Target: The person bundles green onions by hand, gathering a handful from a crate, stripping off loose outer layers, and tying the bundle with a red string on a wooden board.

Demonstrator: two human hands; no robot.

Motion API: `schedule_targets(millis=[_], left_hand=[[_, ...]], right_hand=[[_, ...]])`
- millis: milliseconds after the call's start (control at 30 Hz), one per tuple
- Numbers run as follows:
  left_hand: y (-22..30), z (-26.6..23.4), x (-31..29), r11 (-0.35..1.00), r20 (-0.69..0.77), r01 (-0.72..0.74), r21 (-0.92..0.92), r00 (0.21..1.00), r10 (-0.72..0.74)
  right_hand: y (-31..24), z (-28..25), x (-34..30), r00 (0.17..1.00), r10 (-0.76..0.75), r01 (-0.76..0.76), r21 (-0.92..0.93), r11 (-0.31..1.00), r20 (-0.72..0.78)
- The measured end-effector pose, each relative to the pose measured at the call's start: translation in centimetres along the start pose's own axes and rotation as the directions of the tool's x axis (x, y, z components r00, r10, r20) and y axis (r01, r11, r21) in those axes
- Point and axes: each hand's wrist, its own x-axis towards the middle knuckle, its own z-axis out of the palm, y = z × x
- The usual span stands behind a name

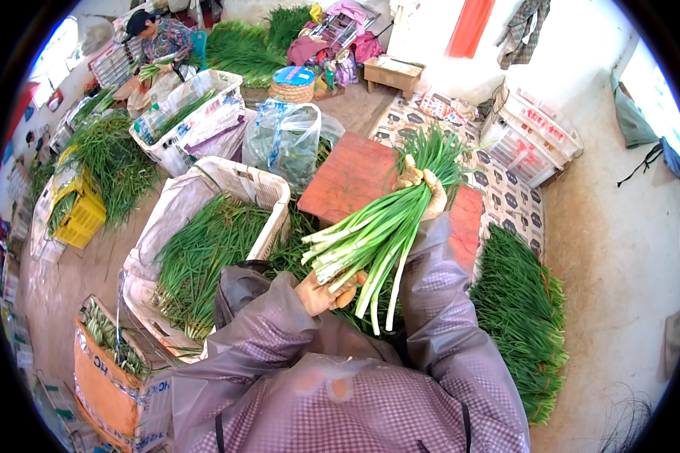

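A thick bunch of chives (pixel 381 230), green with pale stem ends, lies slanted in front of me above the red board (pixel 351 170). My right hand (pixel 433 195), in a tan glove, wraps round its leafy part. At the lower, pale end my left hand (pixel 323 293) has its fingers curled against the stems, partly hidden under them. A few long stems hang loose below the rest. Left of my arms, a white crate (pixel 279 189) holds many more chives (pixel 211 249).
Bundled chives (pixel 517 325) lie along my right side. Ahead stand a clear plastic bag (pixel 283 140), a second white crate (pixel 230 83) and stacked crates (pixel 533 136). An orange-sided box (pixel 102 377) is at lower left, a yellow crate (pixel 83 215) beyond. Another person (pixel 159 45) sits at far left handling greens.
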Motion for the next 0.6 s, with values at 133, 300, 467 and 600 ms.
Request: schedule_targets(millis=[133, 300, 467, 600], left_hand=[[-1.8, 0.1, 0.5, 0.906, -0.067, -0.292, 0.307, 0.943, 0.327], [0.6, -0.6, -0.8, 0.985, 0.173, 0.171, -0.012, 0.971, -0.166], [2.7, -1.4, -2.9, 0.987, 0.240, 0.158, -0.038, 0.960, -0.145], [3.6, -3.6, -5.0, 0.946, 0.401, 0.323, 0.024, 0.864, -0.305]], right_hand=[[0.4, -1.1, -0.1, 0.998, 0.020, -0.023, -0.057, 0.998, -0.063], [-1.7, -3.6, 0.5, 0.962, -0.145, 0.122, -0.113, 0.986, -0.233], [-4.6, -3.0, 0.5, 0.947, -0.257, 0.220, -0.193, 0.956, -0.194], [-8.7, -2.7, 0.0, 0.947, -0.291, 0.266, -0.180, 0.947, -0.134]])
